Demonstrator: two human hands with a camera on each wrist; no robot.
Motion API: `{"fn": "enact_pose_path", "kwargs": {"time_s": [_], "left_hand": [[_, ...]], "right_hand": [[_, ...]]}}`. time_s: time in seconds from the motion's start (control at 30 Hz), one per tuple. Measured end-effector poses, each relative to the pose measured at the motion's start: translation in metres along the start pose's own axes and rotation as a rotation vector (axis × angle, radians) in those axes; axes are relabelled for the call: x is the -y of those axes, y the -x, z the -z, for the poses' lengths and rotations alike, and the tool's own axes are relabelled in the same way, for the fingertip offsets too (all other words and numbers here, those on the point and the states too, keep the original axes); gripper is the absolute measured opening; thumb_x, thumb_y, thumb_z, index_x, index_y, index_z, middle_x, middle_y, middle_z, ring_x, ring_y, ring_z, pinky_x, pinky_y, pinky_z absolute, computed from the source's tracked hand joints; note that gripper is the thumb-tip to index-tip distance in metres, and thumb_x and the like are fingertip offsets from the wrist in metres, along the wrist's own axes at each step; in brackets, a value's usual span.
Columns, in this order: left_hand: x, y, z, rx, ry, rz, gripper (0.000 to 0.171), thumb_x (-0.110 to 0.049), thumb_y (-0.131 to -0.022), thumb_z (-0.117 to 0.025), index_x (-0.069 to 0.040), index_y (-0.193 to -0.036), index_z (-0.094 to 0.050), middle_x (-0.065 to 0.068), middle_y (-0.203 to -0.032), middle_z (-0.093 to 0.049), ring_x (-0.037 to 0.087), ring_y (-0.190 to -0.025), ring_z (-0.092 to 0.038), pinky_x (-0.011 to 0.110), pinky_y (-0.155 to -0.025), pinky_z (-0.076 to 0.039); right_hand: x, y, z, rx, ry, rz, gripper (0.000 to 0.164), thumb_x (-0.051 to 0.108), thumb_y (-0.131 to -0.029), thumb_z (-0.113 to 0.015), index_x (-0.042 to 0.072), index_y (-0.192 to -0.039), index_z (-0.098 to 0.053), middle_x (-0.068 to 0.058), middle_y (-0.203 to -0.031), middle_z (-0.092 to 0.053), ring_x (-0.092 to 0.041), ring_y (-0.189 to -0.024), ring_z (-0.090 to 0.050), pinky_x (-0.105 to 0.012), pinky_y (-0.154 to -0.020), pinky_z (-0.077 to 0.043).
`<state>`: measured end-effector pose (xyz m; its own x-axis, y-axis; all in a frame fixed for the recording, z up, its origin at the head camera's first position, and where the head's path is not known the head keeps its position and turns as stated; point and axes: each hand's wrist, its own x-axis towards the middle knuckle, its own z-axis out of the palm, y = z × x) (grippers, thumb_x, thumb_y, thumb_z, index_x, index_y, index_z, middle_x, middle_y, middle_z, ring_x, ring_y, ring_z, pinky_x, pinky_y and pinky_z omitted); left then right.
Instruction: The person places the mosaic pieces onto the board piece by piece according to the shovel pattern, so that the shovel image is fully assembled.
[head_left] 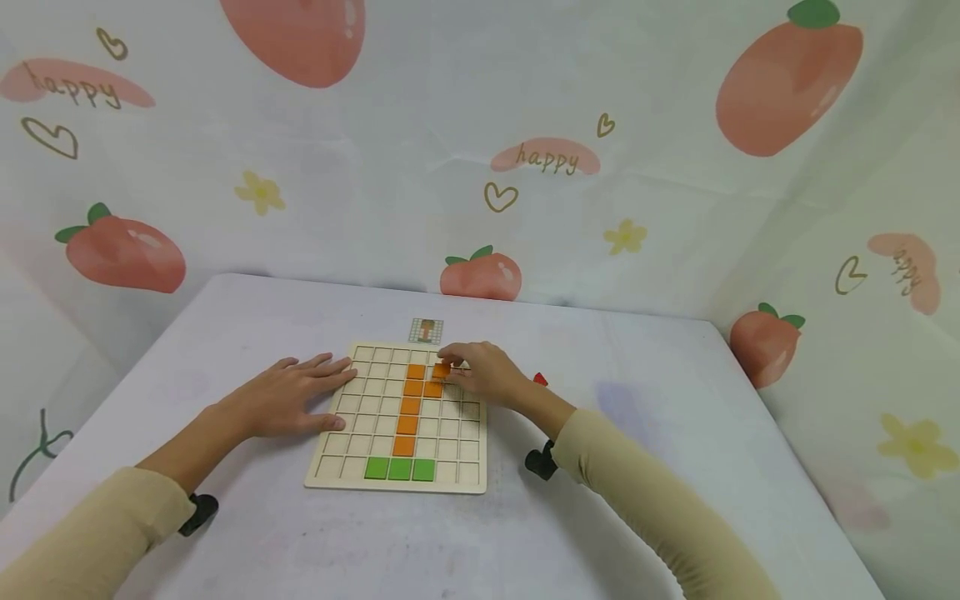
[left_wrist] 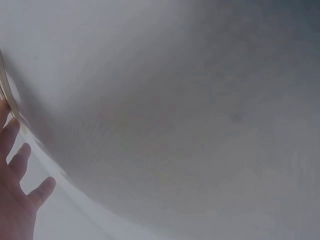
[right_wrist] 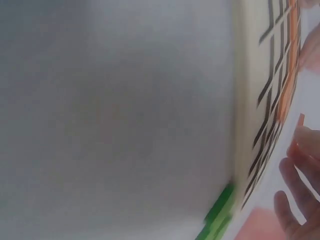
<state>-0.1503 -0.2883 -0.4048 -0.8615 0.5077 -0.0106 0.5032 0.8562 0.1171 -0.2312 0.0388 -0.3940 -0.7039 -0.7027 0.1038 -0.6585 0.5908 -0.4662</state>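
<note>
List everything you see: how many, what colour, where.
Table: 1, white, under board
Backdrop: 1, white, fruit-printed, behind table
Grid board: 1, pale, on table
Orange tiles: 7, orange, six on board, one in right hand
Green tiles: 3, green, board's near row
Other green pieces: count unclear, green, beside board
Red piece: 1 visible, red, right of board
Pattern card: 1, multicoloured, beyond board
Wrist devices: 2, black, one each side
Sleeves: 2, beige, near side
Left hand: 1, board's left edge
Right hand: 1, over board
</note>
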Motion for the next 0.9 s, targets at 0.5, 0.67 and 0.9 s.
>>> {"fn": "enact_pose_path", "kwargs": {"time_s": [0.5,0.67,0.9], "left_hand": [[0.001,-0.001,-0.002,0.014,0.000,0.009,0.085,-0.073,-0.088,-0.052,-0.013,-0.149,-0.047,0.009,-0.154,-0.044,0.041,-0.141,-0.037,0.067,-0.103,-0.035],[0.000,-0.001,-0.001,0.007,-0.003,0.006,0.084,-0.072,-0.088,-0.053,-0.013,-0.149,-0.048,0.009,-0.153,-0.045,0.041,-0.141,-0.038,0.067,-0.102,-0.035],[-0.001,0.000,0.001,0.004,0.000,0.002,0.083,-0.069,-0.089,-0.055,-0.012,-0.149,-0.048,0.009,-0.153,-0.045,0.041,-0.140,-0.038,0.066,-0.102,-0.036]], "right_hand": [[0.030,-0.024,-0.029,0.052,0.056,0.106,0.034,0.021,-0.094,-0.071,0.009,-0.126,-0.066,0.001,-0.113,-0.072,-0.012,-0.103,-0.065,-0.025,-0.094,-0.049],[0.035,-0.027,-0.034,0.047,0.088,0.113,0.032,0.019,-0.094,-0.070,0.010,-0.125,-0.067,0.001,-0.114,-0.072,-0.011,-0.103,-0.064,-0.024,-0.095,-0.048],[0.041,-0.029,-0.036,0.046,0.116,0.107,0.031,0.019,-0.094,-0.070,0.010,-0.124,-0.067,0.001,-0.112,-0.072,-0.011,-0.101,-0.064,-0.023,-0.094,-0.048]]}}
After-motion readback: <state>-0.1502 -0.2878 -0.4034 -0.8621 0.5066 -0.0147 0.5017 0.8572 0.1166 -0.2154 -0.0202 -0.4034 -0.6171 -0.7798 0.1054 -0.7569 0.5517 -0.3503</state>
